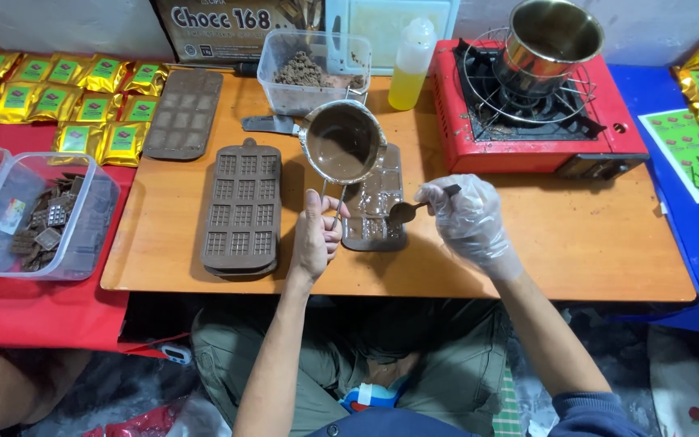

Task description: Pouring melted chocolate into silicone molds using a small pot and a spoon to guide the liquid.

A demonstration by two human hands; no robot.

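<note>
My left hand (315,235) grips the handle of a small metal pot (341,142) holding melted chocolate, raised over a brown silicone mould (378,198) that is partly filled. My right hand (467,218), in a clear plastic glove, holds a spoon (404,212) with chocolate on it just above the mould's right side. To the left of the pot lies a stack of empty brown bar moulds (242,206).
All of this rests on a low wooden table (544,243). A red portable stove (540,121) carries a steel pot (550,40). Also present: a yellow squeeze bottle (410,65), a clear tub of chocolate crumbs (309,73), another mould (184,113), gold packets (66,93), and a tub of chocolate pieces (38,214).
</note>
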